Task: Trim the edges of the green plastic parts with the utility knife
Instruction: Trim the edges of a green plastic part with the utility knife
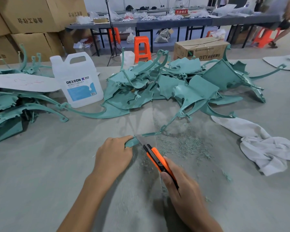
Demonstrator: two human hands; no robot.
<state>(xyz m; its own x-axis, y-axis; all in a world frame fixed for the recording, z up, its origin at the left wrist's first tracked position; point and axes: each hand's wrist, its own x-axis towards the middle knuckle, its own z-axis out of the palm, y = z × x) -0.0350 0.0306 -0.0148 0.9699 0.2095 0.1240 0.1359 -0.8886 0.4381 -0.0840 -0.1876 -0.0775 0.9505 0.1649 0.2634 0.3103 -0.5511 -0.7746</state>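
My left hand [113, 154] grips one green plastic part [131, 142] near the table's middle; a thin curved arm of it sticks out to the right. My right hand [182, 190] holds the orange and black utility knife [159, 162], whose bare blade rests against the part just beside my left fingers. A big heap of green plastic parts [174, 84] lies behind, across the table. Another stack of green parts [10, 108] sits at the far left.
Green shavings [187, 144] litter the grey table cover to the right of the knife. A white rag [264, 146] lies at the right. A white DEXCON jug [77, 79] stands at back left beside a white card sheet [22, 82]. Cardboard boxes, orange stools and a person are beyond the table.
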